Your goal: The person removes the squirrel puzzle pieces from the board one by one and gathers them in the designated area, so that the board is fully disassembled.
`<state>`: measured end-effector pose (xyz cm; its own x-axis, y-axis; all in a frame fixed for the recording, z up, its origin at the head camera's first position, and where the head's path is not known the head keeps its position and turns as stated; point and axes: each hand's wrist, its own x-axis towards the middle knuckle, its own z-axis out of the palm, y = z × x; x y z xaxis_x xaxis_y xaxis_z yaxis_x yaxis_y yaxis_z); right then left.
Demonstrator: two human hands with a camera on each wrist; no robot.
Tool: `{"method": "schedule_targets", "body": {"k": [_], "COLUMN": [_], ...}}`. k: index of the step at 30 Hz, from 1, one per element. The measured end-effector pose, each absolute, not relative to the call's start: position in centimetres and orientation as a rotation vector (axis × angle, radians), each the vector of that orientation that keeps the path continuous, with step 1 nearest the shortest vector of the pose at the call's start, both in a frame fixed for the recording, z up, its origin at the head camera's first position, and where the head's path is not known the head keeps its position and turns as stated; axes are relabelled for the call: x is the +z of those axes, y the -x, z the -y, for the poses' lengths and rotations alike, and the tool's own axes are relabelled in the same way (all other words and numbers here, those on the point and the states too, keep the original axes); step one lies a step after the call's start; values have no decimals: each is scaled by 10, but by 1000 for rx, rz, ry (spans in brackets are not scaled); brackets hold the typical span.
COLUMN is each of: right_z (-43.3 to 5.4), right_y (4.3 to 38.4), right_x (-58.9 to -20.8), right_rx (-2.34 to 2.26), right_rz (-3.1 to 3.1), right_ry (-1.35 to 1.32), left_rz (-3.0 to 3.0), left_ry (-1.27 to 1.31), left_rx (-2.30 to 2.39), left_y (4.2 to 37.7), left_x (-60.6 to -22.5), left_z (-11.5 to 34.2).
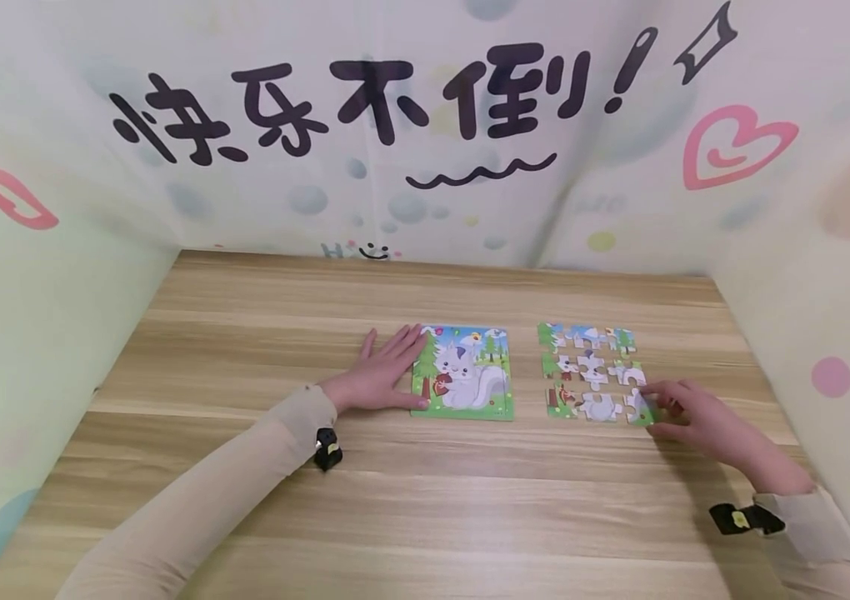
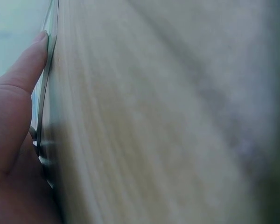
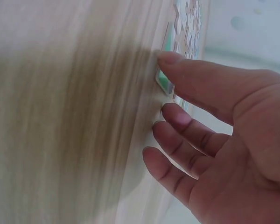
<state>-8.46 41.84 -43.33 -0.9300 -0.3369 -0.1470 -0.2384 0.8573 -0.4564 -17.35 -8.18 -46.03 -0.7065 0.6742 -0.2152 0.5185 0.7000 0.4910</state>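
A square puzzle board (image 1: 470, 375) printed with a squirrel holding an acorn lies flat on the table. My left hand (image 1: 376, 375) rests on its left edge with the fingers spread. In the left wrist view the thumb (image 2: 30, 63) lies along the board's edge. To the right, several loose jigsaw pieces (image 1: 592, 367) lie face up in spaced rows, forming a broken-up squirrel picture. My right hand (image 1: 702, 421) holds the green-cornered jigsaw piece (image 1: 644, 410) at their lower right between thumb and forefinger. The right wrist view shows the thumb (image 3: 196, 79) against it, other fingers loosely bent.
The wood-grain table (image 1: 425, 508) extends around both hands. A printed cloth wall (image 1: 365, 192) with black lettering and hearts stands behind and at both sides. Black bands with small devices sit at the left wrist (image 1: 327, 450) and right wrist (image 1: 743, 518).
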Motion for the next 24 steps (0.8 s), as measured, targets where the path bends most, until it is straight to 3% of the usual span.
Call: {"method": "schedule_targets", "body": {"k": [24], "right_z": [-425], "right_y": [85], "right_x": [-437], "right_rx": [-664], "right_rz": [-2819], "right_ry": [458], "left_rz": [-2521], "left_ry": [-892], "left_rx": [645], "left_y": [174], "left_x": [-466], "left_z": [80]}}
